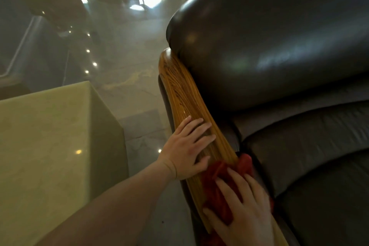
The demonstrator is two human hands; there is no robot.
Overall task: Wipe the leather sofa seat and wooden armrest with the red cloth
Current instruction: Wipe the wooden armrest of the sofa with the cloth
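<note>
My right hand (242, 203) flat, fingers spread, pressing red cloth (217, 189) onto near end of wooden armrest (185, 94) — cloth bunched, one fold spilling toward leather seat (311, 168). My left hand (186, 149) open, empty, palm down on wood just ahead. Best move, I judge: lift left clear, flatten cloth, stroke along grain — far end looks unwiped.
</note>
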